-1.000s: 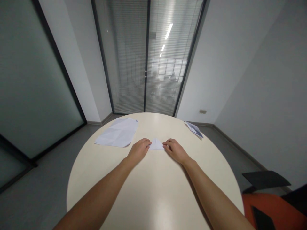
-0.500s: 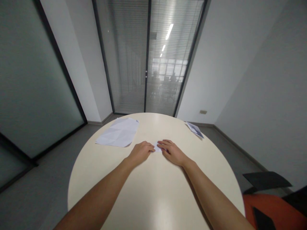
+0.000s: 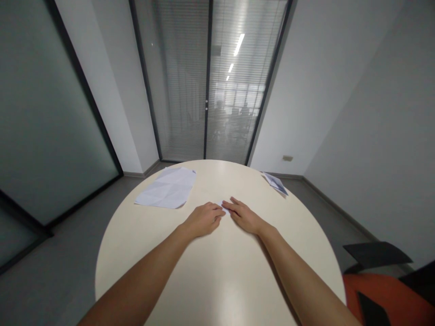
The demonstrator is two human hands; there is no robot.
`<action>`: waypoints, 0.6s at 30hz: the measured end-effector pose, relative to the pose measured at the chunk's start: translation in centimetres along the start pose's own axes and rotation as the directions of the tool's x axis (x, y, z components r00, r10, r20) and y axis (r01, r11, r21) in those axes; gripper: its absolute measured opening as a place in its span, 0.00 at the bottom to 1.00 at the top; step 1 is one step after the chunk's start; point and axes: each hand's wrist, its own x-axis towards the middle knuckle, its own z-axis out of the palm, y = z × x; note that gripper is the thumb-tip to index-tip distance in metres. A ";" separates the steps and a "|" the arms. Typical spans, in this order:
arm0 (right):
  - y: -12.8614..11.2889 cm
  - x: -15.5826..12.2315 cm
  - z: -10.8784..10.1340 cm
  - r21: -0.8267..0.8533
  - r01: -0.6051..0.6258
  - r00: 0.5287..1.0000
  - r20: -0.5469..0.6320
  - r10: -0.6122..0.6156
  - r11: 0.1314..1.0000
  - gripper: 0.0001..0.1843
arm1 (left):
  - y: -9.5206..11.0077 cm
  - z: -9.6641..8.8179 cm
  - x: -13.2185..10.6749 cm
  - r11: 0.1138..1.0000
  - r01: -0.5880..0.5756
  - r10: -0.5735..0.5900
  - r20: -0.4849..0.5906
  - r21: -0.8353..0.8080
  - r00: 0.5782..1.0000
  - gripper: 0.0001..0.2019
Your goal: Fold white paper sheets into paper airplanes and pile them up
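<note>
A small folded piece of white paper [image 3: 224, 209] lies on the round table, mostly covered by my fingers. My left hand [image 3: 205, 219] reaches it from the left, its fingers bent together and closed on the paper's near-left part. From the other side my right hand [image 3: 242, 214] rests over the paper with its fingers stretched out, pressing on it; one finger is raised apart from the others. The fingertips of both hands almost meet. How the folds run beneath them is hidden.
A large creased white sheet [image 3: 167, 188] lies at the table's far left. Near the far right edge sits a folded paper piece [image 3: 275, 183]. The cream round table [image 3: 190, 280] has a red chair [image 3: 387, 294] at its right. Beyond are glass panels with blinds [image 3: 183, 90].
My left hand has slid right and over the small paper, covering more of it. My right hand stays nearly in place, with one finger now lifted away from the others.
</note>
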 end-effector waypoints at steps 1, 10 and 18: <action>0.1 0.0 0.1 0.005 -0.002 1.000 0.000 0.002 1.000 0.25 | 0.1 0.0 0.0 1.000 -0.005 0.005 0.007 0.008 1.000 0.16; 0.8 0.1 -0.7 -0.003 0.003 0.998 -0.057 -0.003 1.000 0.19 | 0.3 0.5 0.1 0.999 -0.026 0.026 0.005 0.040 1.000 0.16; 2.1 -1.0 -2.6 -0.001 -0.040 0.996 -0.084 0.039 0.999 0.13 | 0.2 0.5 0.2 0.998 -0.050 0.049 0.040 0.031 0.998 0.16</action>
